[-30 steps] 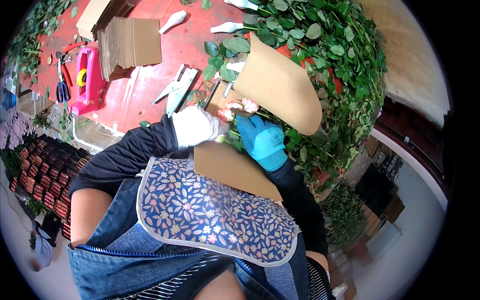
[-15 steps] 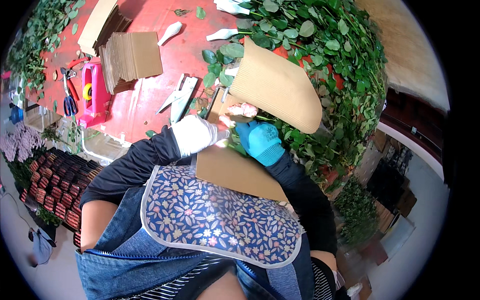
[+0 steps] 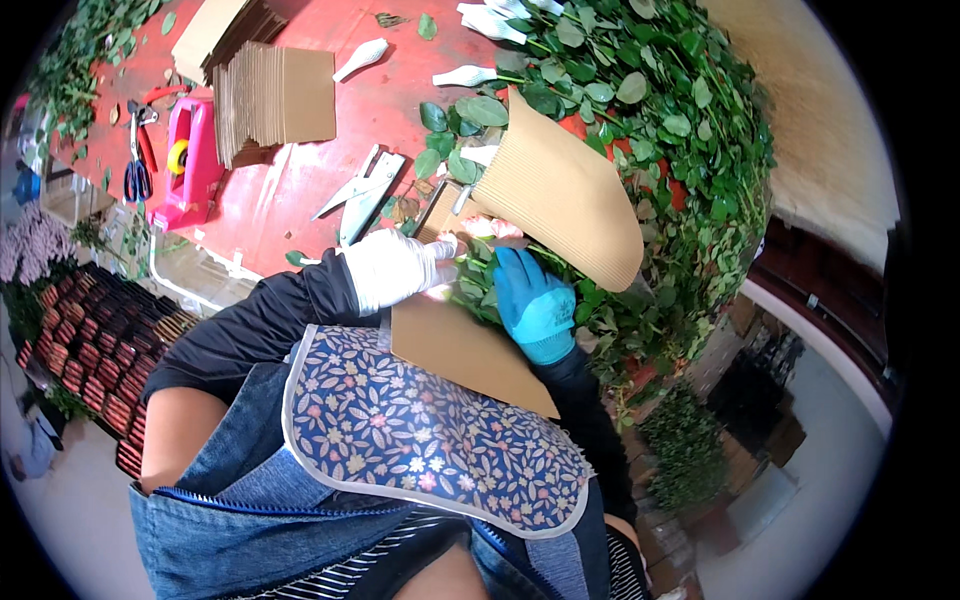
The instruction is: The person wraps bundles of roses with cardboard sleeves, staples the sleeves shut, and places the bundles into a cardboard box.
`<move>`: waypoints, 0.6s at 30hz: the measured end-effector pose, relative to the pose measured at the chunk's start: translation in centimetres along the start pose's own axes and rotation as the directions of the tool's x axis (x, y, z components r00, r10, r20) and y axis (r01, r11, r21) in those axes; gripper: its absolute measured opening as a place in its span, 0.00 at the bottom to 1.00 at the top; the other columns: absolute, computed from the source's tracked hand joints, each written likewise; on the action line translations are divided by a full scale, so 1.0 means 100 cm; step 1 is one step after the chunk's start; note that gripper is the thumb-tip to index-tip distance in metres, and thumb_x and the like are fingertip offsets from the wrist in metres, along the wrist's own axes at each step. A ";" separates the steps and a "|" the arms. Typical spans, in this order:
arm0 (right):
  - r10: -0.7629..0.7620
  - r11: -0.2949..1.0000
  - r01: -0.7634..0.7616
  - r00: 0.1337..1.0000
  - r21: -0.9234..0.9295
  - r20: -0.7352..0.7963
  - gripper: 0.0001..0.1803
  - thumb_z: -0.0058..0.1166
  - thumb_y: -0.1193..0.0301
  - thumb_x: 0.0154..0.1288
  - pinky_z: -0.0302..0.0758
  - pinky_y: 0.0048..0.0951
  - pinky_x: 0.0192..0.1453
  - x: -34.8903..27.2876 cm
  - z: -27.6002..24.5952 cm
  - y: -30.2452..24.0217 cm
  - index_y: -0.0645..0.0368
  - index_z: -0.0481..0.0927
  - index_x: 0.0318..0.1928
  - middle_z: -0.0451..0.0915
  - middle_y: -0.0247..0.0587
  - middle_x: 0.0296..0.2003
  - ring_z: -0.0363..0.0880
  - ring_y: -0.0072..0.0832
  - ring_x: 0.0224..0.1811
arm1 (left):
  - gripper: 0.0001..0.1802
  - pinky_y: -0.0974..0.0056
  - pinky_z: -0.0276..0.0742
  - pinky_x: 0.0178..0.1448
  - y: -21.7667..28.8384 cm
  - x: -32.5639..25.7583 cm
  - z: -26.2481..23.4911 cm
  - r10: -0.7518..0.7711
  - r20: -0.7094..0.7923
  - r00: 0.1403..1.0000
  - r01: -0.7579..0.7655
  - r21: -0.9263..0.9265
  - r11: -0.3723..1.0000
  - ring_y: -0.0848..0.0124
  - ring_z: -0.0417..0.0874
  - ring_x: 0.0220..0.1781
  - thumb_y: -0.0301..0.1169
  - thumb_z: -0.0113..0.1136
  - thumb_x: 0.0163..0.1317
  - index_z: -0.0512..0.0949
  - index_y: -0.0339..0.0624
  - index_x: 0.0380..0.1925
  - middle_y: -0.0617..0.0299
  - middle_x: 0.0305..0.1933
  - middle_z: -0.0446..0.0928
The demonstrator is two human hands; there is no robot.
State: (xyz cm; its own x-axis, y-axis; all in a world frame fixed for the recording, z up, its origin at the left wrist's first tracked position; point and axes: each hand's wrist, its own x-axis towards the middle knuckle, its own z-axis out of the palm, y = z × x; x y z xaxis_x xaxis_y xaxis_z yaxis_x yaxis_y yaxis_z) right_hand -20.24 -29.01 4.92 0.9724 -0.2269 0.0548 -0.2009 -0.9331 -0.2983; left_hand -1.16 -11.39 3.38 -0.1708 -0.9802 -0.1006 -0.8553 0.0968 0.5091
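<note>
My left hand [image 3: 395, 268], in a white glove, is closed with its fingertips at a pale pink rose, whose head is partly hidden. Other pink rose heads [image 3: 494, 229] lie just beyond the fingertips. To the right, my right hand [image 3: 535, 303] wears a blue glove; its fingers stretch over green stems and leaves [image 3: 478, 283], with the thumb out of sight. Below both hands, a flat brown cardboard sheet [image 3: 465, 352] lies against my flowered apron [image 3: 430, 425]. A curved corrugated cardboard sheet [image 3: 563, 190] rests beyond my right hand, partly over the roses.
A stapler-like metal tool [image 3: 369, 198] lies on the red table [image 3: 300, 205]. Farther left are a pink tape dispenser [image 3: 190, 165], pruning shears [image 3: 140, 140] and stacked cardboard [image 3: 290, 95]. Rose foliage [image 3: 700, 140] heaps up on the right; white sleeved buds [image 3: 465, 76] lie at the back.
My right hand has drawn back slightly toward me and right, away from the rose heads, its fingers straighter. My left hand stays by the roses. The view has shifted a little.
</note>
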 end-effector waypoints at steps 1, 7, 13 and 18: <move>0.027 1.000 -0.027 0.999 -0.002 0.020 0.14 0.58 0.69 0.59 0.76 0.38 0.24 -0.004 0.001 -0.003 0.52 0.80 0.46 0.80 0.40 0.34 0.78 0.37 0.20 | 0.19 0.62 0.79 0.27 0.000 0.000 0.001 0.006 -0.020 1.000 -0.006 0.010 1.000 0.66 0.85 0.29 0.31 0.50 0.63 0.77 0.48 0.54 0.57 0.57 0.77; -0.010 0.995 0.007 0.999 0.098 0.031 0.15 0.61 0.67 0.62 0.76 0.41 0.26 -0.001 -0.035 -0.005 0.56 0.82 0.49 0.80 0.45 0.28 0.79 0.42 0.22 | 0.17 0.62 0.79 0.25 -0.002 -0.003 0.007 -0.048 -0.018 0.999 0.047 -0.043 0.998 0.64 0.85 0.28 0.31 0.52 0.62 0.77 0.50 0.51 0.59 0.54 0.80; 0.114 0.983 -0.098 0.989 -0.155 0.097 0.09 0.59 0.66 0.65 0.73 0.47 0.30 0.009 -0.015 0.015 0.58 0.82 0.42 0.79 0.51 0.23 0.80 0.49 0.26 | 0.15 0.58 0.79 0.27 -0.003 0.001 0.005 -0.022 -0.054 0.998 0.018 -0.074 0.997 0.60 0.84 0.27 0.33 0.51 0.66 0.77 0.48 0.50 0.56 0.45 0.79; 0.175 0.980 -0.193 0.949 0.041 0.264 0.06 0.57 0.67 0.67 0.70 0.49 0.29 0.009 -0.028 0.015 0.55 0.78 0.38 0.77 0.52 0.22 0.78 0.51 0.26 | 0.17 0.52 0.78 0.30 -0.002 0.002 0.001 -0.105 0.008 0.994 0.104 -0.218 0.970 0.55 0.83 0.27 0.39 0.43 0.74 0.74 0.41 0.49 0.51 0.26 0.78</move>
State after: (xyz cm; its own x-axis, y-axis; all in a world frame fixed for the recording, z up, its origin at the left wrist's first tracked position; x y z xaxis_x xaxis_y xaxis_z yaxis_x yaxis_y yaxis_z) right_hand -19.96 -31.38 7.18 0.9184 -0.3053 -0.2516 -0.3794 -0.8598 -0.3417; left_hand -1.10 -11.54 3.17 -0.0841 -0.9835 -0.1604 -0.7413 -0.0458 0.6696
